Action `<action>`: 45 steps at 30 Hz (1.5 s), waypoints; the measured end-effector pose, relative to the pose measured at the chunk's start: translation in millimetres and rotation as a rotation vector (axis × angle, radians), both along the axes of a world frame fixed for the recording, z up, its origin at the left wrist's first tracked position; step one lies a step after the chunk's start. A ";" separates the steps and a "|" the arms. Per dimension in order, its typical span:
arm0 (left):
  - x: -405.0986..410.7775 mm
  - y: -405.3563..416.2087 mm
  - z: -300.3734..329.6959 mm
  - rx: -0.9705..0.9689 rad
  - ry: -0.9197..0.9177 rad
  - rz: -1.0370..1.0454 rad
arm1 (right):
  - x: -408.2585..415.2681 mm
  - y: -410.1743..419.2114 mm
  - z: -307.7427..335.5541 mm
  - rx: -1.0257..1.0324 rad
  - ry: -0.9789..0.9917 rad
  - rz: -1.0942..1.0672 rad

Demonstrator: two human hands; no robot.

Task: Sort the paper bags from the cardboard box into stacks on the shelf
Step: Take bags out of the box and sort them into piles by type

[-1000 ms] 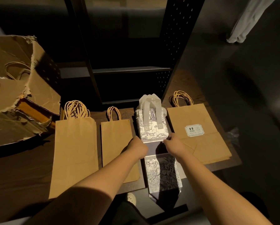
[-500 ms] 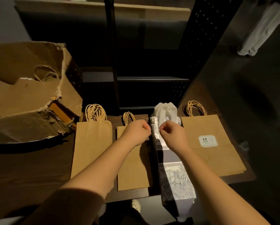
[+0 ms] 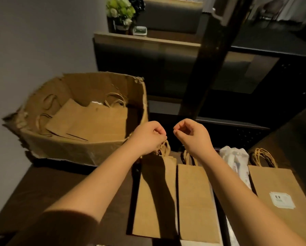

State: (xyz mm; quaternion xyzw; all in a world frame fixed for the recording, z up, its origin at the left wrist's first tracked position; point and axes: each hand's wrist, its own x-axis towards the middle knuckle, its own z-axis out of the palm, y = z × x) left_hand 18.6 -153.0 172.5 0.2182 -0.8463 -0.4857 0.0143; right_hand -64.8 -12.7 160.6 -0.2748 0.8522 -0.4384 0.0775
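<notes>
Both hands have come up off the white patterned bag they were pressing flat a moment ago, and the view has swung up and to the left, so the cardboard box now fills the left of the scene.

The left hand (image 3: 149, 137) hangs over the handle end of the leftmost stack, fingers curled loosely inward with nothing I can see between them; its knuckles sit just above the twisted cord handles (image 3: 163, 148) there, and I cannot tell whether they touch. The right hand (image 3: 193, 134) hovers just beside it at three o'clock, fingertips drawn together as if pinching, yet nothing shows in the pinch.

From the left hand the cardboard box (image 3: 74, 150) lies at nine to ten o'clock, close by, its torn rim open upward. Inside, the remaining brown paper bags (image 3: 93, 119) lie flat and overlapping, long axes running roughly from eight toward two o'clock, cord handles at the far end. The left hand is plainly the nearer; the right would have to cross over it.

Toward six o'clock, four stacks sit side by side on the shelf (image 3: 63, 189): a tall brown stack (image 3: 155, 197), a narrower brown stack (image 3: 194, 201), the white patterned bag (image 3: 235, 158), and a wide brown stack with a label (image 3: 279, 194). All run lengthwise, handles away from the person.
</notes>
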 end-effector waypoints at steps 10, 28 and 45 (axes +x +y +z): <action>54.6 -165.3 15.0 0.070 0.019 -0.023 | 33.4 -159.3 17.0 0.024 -0.007 0.085; 22.0 -319.3 -89.6 -0.083 -0.530 0.216 | -6.0 -280.3 -92.1 0.542 -0.652 0.046; 27.1 -334.4 -99.9 0.178 -0.487 0.344 | -22.7 -272.7 -104.0 0.512 -0.772 -0.214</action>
